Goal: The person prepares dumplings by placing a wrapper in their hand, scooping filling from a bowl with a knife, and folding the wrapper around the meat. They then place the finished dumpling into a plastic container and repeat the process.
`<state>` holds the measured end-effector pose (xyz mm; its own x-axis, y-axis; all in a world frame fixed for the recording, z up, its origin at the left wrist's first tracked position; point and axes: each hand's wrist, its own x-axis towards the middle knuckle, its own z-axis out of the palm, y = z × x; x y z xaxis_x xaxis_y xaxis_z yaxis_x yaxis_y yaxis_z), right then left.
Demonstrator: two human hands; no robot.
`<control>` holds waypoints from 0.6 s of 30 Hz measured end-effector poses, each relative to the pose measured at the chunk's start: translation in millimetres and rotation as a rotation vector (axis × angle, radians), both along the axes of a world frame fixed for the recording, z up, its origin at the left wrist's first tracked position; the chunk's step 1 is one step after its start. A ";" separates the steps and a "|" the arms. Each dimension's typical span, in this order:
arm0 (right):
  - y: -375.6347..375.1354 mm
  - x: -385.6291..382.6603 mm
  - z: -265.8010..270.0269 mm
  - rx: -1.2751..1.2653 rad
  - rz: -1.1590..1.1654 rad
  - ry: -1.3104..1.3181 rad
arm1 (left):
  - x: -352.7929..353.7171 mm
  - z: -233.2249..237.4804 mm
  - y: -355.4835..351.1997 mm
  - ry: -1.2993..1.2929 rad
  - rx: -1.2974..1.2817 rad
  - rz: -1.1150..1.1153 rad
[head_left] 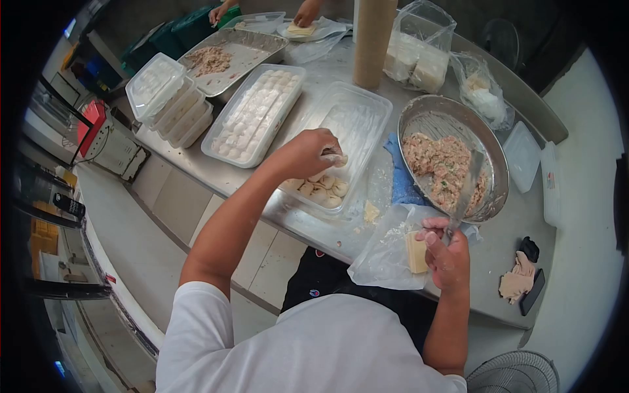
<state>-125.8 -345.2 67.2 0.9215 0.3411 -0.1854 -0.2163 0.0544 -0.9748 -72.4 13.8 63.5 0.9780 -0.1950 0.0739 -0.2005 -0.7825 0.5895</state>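
Note:
My left hand (316, 152) is closed on a dumpling (339, 160) above a clear plastic tray (380, 105). Several folded dumplings (321, 190) lie in the tray's near end. In my right hand (449, 252) is the handle of a flat metal spatula (469, 187), its blade reaching over the round metal pan (501, 154). Minced meat filling (439, 160) covers part of that pan. Beside the right hand, a stack of square dumpling wrappers (415, 254) rests on a plastic sheet (380, 262).
A lidded box of dumplings (255, 114) and stacked containers (167, 98) stand to the left. Farther back are a rectangular metal tray (249, 49), a tall brown cylinder (373, 46) and plastic bags (422, 39). Another person's hand (306, 13) touches wrappers at the far side. A blue cloth (403, 173) lies by the pan.

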 end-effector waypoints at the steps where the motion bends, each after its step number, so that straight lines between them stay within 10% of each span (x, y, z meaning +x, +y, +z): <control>1: -5.0 0.2 -2.3 0.002 0.000 0.000 | 1.9 -3.2 6.3 0.030 -0.028 -0.046; 10: -46.8 -7.2 -10.1 -0.171 -0.070 0.012 | 10.7 -11.1 -10.3 0.292 -0.023 -0.109; 18: -52.8 37.0 28.2 -1.138 -0.031 -0.945 | 1.3 -11.0 -20.6 0.015 0.154 -0.085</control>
